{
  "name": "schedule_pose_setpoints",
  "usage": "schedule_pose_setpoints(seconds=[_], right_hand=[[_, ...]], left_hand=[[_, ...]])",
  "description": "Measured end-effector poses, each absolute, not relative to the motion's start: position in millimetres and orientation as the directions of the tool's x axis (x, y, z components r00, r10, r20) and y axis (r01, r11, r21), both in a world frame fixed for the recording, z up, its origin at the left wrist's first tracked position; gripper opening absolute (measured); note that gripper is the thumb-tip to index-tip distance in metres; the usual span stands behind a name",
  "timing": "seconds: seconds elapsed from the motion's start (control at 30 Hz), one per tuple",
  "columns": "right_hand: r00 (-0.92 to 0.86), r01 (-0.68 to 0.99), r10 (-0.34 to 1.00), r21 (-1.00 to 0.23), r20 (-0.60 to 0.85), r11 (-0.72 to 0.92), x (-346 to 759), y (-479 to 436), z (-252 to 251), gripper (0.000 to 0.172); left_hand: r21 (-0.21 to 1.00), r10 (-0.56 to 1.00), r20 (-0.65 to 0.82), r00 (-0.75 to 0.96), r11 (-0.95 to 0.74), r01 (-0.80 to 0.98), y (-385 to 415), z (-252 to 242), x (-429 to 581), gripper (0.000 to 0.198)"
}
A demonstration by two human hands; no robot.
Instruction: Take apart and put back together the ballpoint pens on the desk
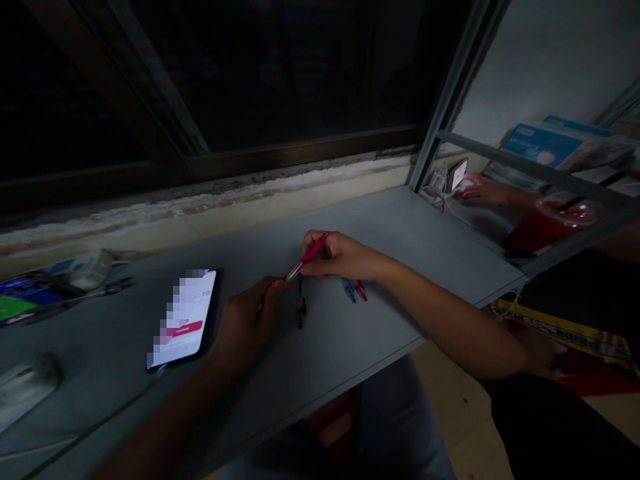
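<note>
My right hand (340, 257) is closed round a red pen (307, 257) whose silver tip points down and left. The tip meets the fingertips of my left hand (247, 320), which is curled into a pinch on a small part I cannot make out. Both hands hover over a grey table (400, 227). Just below the pen tip lie small dark pen parts (301, 303). A blue cap and a red cap (355, 291) rest under my right wrist. A lit phone (185, 319) lies flat to the left of my left hand.
A dark window runs along the back, above a worn sill. At far left are a second glowing screen (20, 300) and cables. Behind a metal frame at right, another person's hand (483, 193) rests by a red cup (550, 223) and a blue box (545, 143).
</note>
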State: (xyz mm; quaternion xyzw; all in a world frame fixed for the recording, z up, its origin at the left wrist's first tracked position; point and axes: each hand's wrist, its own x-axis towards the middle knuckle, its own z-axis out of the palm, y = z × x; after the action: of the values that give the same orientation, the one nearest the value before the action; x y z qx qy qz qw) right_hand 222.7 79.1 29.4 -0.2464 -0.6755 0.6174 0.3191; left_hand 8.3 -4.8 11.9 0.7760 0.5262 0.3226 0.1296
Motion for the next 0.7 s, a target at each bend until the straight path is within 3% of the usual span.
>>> schedule_pose_setpoints(seconds=[0.17,0.23,0.33,0.43,0.5,0.57,0.63,0.7], right_hand=[[-0.612,0.062,0.786,-0.985,0.091,0.162,235,94,28,0.038],[-0.624,0.026,0.769,-0.979,0.141,0.201,237,98,26,0.033],[-0.608,-0.051,0.758,-0.964,0.238,0.261,239,101,24,0.047],[-0.566,0.068,0.8,-0.957,0.197,0.283,241,103,23,0.027],[-0.588,0.148,0.796,-0.948,0.144,0.281,242,105,22,0.034],[-0.626,0.105,0.765,-0.956,0.15,0.273,244,106,22,0.028],[-0.622,0.02,0.76,-0.966,0.188,0.256,245,107,23,0.038],[-0.573,0.04,0.802,-0.971,0.169,0.234,245,108,23,0.031]], left_hand=[[0.535,0.915,0.34,0.218,-0.379,0.755,-1,7,4,0.039],[0.531,0.914,0.343,0.218,-0.38,0.758,0,6,2,0.04],[0.52,0.915,0.352,0.197,-0.366,0.772,2,6,1,0.041],[0.526,0.918,0.348,0.19,-0.359,0.771,2,6,2,0.041],[0.534,0.921,0.343,0.187,-0.355,0.768,3,6,2,0.04],[0.542,0.923,0.341,0.179,-0.349,0.765,3,5,2,0.039],[0.553,0.926,0.337,0.17,-0.341,0.76,3,5,2,0.039],[0.565,0.926,0.344,0.157,-0.338,0.753,3,6,2,0.041]])
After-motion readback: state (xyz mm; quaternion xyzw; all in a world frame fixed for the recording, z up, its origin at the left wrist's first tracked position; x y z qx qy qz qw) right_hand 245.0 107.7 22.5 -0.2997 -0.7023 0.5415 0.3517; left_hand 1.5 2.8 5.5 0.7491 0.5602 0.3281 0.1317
